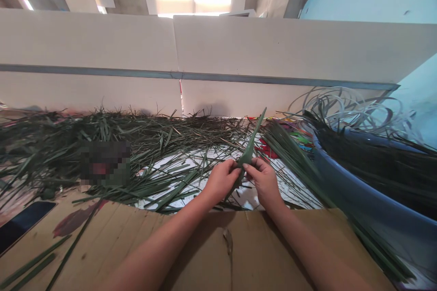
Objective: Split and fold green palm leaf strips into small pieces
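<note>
Both hands meet in front of me around a green leaf strip [251,148] that looks folded, its narrow pointed end rising up and to the right. My left hand [223,177] pinches its lower left side. On the right side, my right hand [262,178] grips it between thumb and fingers. Part of the strip hangs below the hands, and the fold itself is partly covered by my fingers. Loose cut leaf strips [174,193] lie on the white surface under and left of the hands.
A blue tub [341,177] of dark strands stands at right, beside a bundle of long green leaves [290,157]. White coiled strapping [362,109] lies behind it. Leaf heaps [68,136] line the white panel [102,41]. Cardboard [136,241] is nearest me, with a phone [25,223] at left.
</note>
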`<state>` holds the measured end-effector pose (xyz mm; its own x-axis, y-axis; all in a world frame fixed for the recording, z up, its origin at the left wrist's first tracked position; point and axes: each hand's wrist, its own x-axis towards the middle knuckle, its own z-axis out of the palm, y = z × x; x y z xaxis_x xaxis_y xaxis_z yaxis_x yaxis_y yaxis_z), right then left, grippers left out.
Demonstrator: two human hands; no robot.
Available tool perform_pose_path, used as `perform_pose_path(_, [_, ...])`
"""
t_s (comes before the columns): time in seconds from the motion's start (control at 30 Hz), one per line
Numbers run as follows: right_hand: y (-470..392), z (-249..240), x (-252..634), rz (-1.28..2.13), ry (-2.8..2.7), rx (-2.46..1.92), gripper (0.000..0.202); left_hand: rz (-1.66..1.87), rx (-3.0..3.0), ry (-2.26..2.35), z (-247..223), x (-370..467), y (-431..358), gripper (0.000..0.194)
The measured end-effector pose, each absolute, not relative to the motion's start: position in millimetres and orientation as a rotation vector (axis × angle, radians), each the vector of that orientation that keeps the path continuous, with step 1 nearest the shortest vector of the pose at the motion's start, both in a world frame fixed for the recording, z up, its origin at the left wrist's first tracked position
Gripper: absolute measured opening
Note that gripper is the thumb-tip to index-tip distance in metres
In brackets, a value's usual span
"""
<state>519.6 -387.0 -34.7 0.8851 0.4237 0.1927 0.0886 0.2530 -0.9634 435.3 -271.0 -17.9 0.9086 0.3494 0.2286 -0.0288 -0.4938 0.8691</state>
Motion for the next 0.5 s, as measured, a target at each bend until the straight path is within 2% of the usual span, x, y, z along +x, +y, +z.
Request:
perform_pose_path(0.2, [-386.6, -32.2, 519.5, 0.270, -0.483, -1.295, 0.023, 0.474, 1.888, 0.234, -25.9, 441.0, -267.3, 0.016])
perform_pose_path(0.5, [-385.7, -40.2, 523.9, 0.220, -0.433, -1.264, 0.016, 0.514, 2.100, 0.229, -12.1, 431.4, -278.7, 0.020])
